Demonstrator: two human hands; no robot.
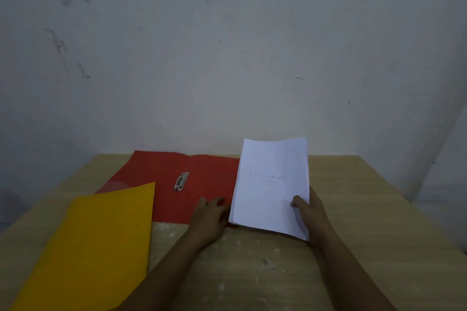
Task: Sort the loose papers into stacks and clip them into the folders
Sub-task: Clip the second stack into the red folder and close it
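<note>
1. Right hand [309, 209] grips the paper stack [271, 184] at its right edge, thumb on top, fingers hidden behind. Stack is tilted up off the table [353, 209], top sheet reads "Dokumen".
2. Left hand [209, 217] lies flat on the open red folder [202, 174], fingers relaxed, touching the stack's left edge, gripping nothing.
3. Metal clip [181, 181] sits in the red folder's middle, uncovered.
4. Yellow folder [101, 242] lies closed at left, overlapping the red one's near-left corner.
5. Scuffed wall [227, 45] behind.
</note>
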